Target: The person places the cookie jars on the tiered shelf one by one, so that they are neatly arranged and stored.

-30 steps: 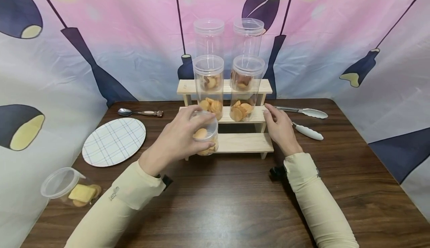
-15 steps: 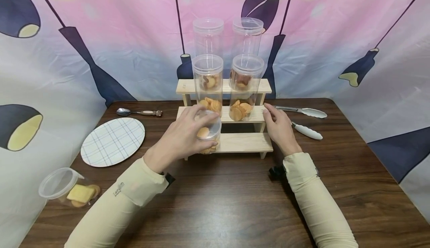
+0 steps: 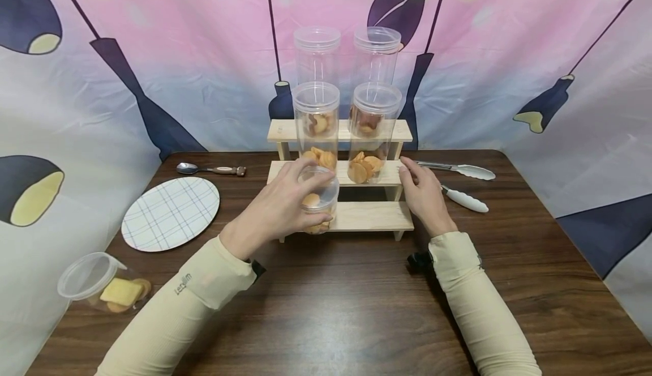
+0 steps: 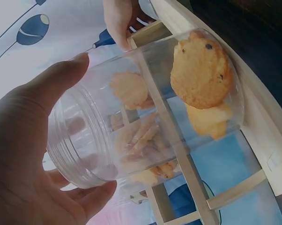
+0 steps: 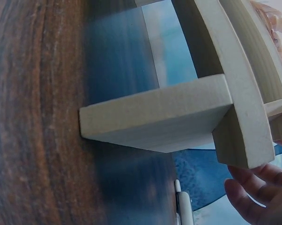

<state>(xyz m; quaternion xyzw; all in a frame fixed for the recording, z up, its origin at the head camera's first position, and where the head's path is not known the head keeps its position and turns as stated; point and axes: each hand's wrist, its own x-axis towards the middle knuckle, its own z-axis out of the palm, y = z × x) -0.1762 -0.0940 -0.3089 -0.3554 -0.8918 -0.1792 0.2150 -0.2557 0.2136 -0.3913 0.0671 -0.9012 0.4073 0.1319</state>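
My left hand grips a clear plastic jar of round cookies by its lid, thumb on one side and fingers on the other. That jar sits at the left of the lowest tier of a wooden three-tier stand. Around the right end of the middle tier, my right hand holds the stand, its fingertips right at the board's end in the right wrist view. Behind the held jar stands another cookie jar, with a second jar beside it on the middle tier.
Two taller jars, one being the back left jar, stand on the top tier. At left lie a spoon, a checked oval plate and a tilted cookie jar. White-handled tongs lie right of the stand.
My left hand has shifted slightly to the right with the jar along the lowest tier. The right hand stays at the stand's end.
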